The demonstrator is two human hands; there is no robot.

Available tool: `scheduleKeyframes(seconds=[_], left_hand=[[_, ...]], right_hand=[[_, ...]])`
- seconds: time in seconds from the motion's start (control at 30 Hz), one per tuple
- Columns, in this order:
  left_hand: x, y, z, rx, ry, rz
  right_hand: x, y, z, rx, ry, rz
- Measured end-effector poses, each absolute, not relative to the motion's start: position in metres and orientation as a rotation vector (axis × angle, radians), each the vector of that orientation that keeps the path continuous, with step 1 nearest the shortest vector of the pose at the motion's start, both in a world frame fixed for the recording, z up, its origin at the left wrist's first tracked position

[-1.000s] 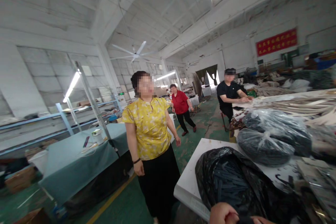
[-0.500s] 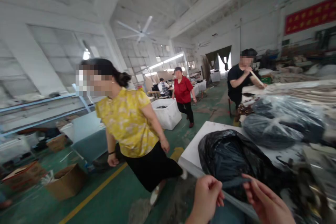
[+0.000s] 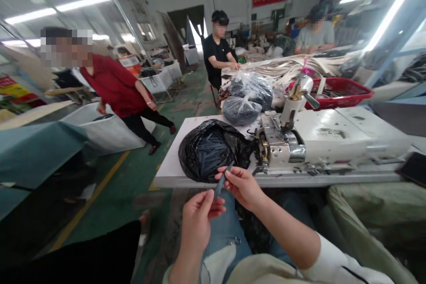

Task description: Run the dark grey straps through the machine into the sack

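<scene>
A short dark grey-blue fabric strip (image 3: 220,184) is stretched between my two hands, above my lap. Its lower end is pinched by my left hand (image 3: 199,213). My right hand (image 3: 242,186) grips the upper end between thumb and fingers. Just beyond them, an open black plastic bag (image 3: 186,151) lies on the white table (image 3: 169,166), with many similar dark strips (image 3: 214,151) inside. To the right of the bag stands a white industrial sewing machine (image 3: 286,146) with metal parts.
Behind the black bag are clear bags of dark pieces (image 3: 244,108). A red basket (image 3: 353,93) sits behind the machine. A person in red (image 3: 115,82) walks at left; one in black (image 3: 216,51) works at the far table end. A green sack (image 3: 362,204) is at right.
My view has swung right, bringing the sewing machine into sight. The person in yellow has left view except perhaps dark clothing at lower left. The person in red is nearer. Both hands still hold the strip.
</scene>
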State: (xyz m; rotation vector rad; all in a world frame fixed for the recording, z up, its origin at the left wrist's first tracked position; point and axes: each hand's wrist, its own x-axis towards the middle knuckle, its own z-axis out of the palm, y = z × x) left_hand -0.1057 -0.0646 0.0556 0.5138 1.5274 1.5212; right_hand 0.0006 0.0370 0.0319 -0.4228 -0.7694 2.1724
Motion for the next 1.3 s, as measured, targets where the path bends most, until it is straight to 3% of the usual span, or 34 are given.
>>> scheduleKeyframes(seconds=[0.23,0.53,0.73,0.93,1.1,1.3], left_hand=[[-0.107,-0.063,0.063,0.299,1.302,1.438],[-0.103,-0.062,0.045,0.516,1.493,1.370],[-0.115,-0.046,0.028,1.083,1.696,0.929],[-0.191,0.037,0.019,1.568,2.247,0.656],[-0.219,0.093,-0.003,1.793,2.219,0.309],[-0.232,0.121,-0.013,2.057,2.054,0.168]], right_hand=[[0.007,0.041,0.022,-0.460,-0.752,2.183],[0.011,0.040,0.017,-0.511,-0.779,2.157],[0.020,0.040,-0.001,-0.645,-0.963,2.055],[0.053,0.036,-0.017,-0.732,-1.152,1.918],[0.091,0.008,-0.047,-0.905,-1.140,1.967],[0.131,-0.027,-0.095,-1.168,-0.981,1.902]])
